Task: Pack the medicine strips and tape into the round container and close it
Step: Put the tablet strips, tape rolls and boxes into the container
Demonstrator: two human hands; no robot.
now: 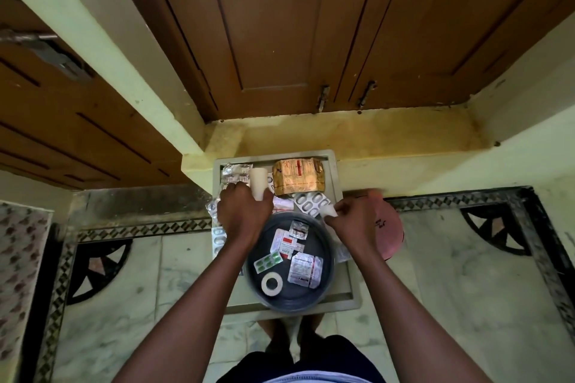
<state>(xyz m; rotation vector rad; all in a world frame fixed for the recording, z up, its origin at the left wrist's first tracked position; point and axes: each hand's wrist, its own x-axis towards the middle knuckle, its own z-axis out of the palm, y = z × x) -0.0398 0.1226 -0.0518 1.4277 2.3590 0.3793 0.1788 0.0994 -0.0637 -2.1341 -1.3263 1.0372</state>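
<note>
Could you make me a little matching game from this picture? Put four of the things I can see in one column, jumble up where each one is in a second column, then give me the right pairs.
Things:
1. roll of white tape
2. green strip
3. pink lid
4. yellow packet

Places:
A. at the far end of the tray
B. outside the tray, behind the right hand
C. in the round container, at its near edge
D. in the round container, just beyond the tape

Pairs: 1-C, 2-D, 3-B, 4-A
</note>
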